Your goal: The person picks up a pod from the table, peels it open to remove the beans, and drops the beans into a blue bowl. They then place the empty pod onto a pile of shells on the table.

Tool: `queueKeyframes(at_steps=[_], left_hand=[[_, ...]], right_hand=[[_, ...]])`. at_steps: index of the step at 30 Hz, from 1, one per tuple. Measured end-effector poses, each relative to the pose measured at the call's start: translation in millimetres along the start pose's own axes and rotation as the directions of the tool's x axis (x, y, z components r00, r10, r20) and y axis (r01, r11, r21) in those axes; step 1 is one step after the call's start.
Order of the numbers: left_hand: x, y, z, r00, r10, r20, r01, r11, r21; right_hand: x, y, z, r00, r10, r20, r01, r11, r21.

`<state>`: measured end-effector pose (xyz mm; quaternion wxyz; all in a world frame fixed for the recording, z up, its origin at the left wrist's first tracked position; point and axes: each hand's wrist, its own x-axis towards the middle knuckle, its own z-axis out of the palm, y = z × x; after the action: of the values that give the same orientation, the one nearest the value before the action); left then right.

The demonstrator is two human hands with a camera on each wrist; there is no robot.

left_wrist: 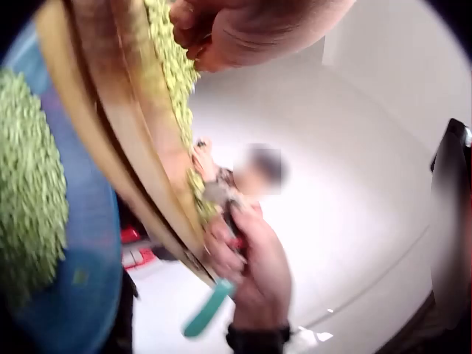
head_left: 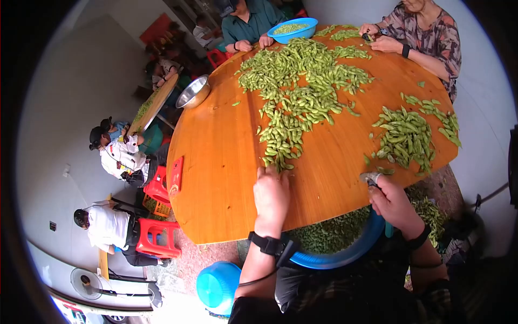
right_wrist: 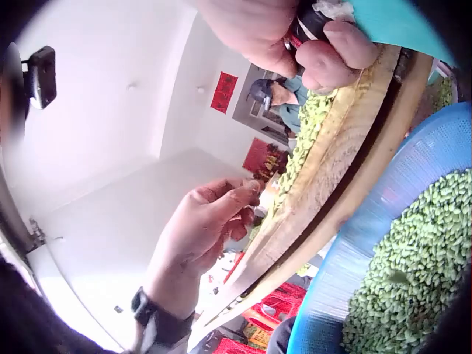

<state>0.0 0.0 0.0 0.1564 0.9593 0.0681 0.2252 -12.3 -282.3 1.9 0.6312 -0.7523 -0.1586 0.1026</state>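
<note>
My left hand is at the near end of a long heap of green soybean pods on the round wooden table. Its fingers bend down to the pods; in the right wrist view the left thumb and forefinger come together, and I cannot tell whether a pod is between them. Above the table's edge, my right hand grips a hand tool with a teal handle and a grey tip. Shelled beans fill much of a blue basket below the edge.
A smaller pod heap lies at the right. Two people work across the table, near a blue basin of beans. A steel bowl and a red packet are to the left. A blue tub and red stools stand on the floor.
</note>
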Motion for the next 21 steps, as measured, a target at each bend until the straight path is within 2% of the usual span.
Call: queueKeyframes(at_steps=[2,3,5,7,8,9,10,12,13,14,15,16,17,19,20,21], left_hand=[[9.9,-9.4,8.5,0.994,-0.1,0.05,0.093,0.989,0.118],[9.9,-10.5,1.8,0.994,-0.094,0.052,0.087,0.988,0.125],[6.7,-10.6,4.5,0.999,-0.052,-0.016,0.053,0.995,0.088],[-0.4,-5.7,0.6,1.0,-0.008,-0.021,0.009,0.998,0.067],[-4.2,-0.7,-1.8,0.999,0.034,-0.036,-0.032,0.998,0.048],[-8.4,4.5,-3.8,0.999,0.043,-0.028,-0.042,0.998,0.041],[-13.7,10.1,-6.2,0.998,0.053,0.023,-0.05,0.991,-0.123],[-24.3,22.1,-10.0,0.989,0.089,0.121,-0.031,0.909,-0.417],[-29.5,29.5,-10.2,0.987,0.099,0.13,-0.035,0.906,-0.421],[-34.2,37.2,-10.0,0.988,0.04,0.149,0.071,0.742,-0.667],[-38.1,44.2,-10.9,0.983,-0.015,0.185,0.167,0.504,-0.847],[-41.3,49.9,-14.1,0.968,-0.045,0.246,0.247,0.331,-0.911],[-42.6,50.9,-11.0,0.969,-0.043,0.245,0.245,0.329,-0.912],[-46.1,52.6,-3.5,0.963,-0.006,0.27,0.269,0.114,-0.956],[-47.4,55.0,-1.0,0.96,0.013,0.281,0.279,0.078,-0.957],[-46.9,57.1,1.0,0.96,0.017,0.28,0.278,0.072,-0.958]], right_hand=[[1.5,-1.2,3.2,0.998,0.035,0.058,-0.036,0.999,0.017],[-1.2,-8.3,6.0,0.998,0.035,0.055,-0.036,0.999,0.025],[-2.9,-17.2,6.8,0.979,0.135,0.153,-0.14,0.99,0.021],[2.3,-17.9,16.7,0.986,0.112,0.128,-0.115,0.993,0.015],[7.0,-13.1,22.4,0.992,-0.064,0.106,0.07,0.996,-0.049],[12.3,-10.4,28.3,0.966,-0.242,0.096,0.252,0.96,-0.118],[18.0,-12.2,36.0,0.968,-0.235,0.085,0.244,0.962,-0.121],[28.6,-19.0,51.9,0.895,-0.445,0.016,0.44,0.877,-0.196],[31.2,-20.5,56.6,0.899,-0.438,0.004,0.43,0.88,-0.2],[33.6,-21.8,60.2,0.909,-0.416,0.028,0.411,0.885,-0.216],[35.0,-22.8,61.7,0.917,-0.394,0.054,0.396,0.888,-0.233],[33.1,-27.5,60.6,0.935,-0.342,0.097,0.355,0.904,-0.24],[32.8,-24.1,62.1,0.935,-0.342,0.096,0.356,0.903,-0.242],[31.1,-15.7,66.0,0.915,-0.394,0.086,0.403,0.902,-0.157],[29.3,-16.2,64.6,0.916,-0.392,0.084,0.401,0.902,-0.162],[26.7,-21.7,61.3,0.941,-0.324,0.097,0.331,0.941,-0.067]])
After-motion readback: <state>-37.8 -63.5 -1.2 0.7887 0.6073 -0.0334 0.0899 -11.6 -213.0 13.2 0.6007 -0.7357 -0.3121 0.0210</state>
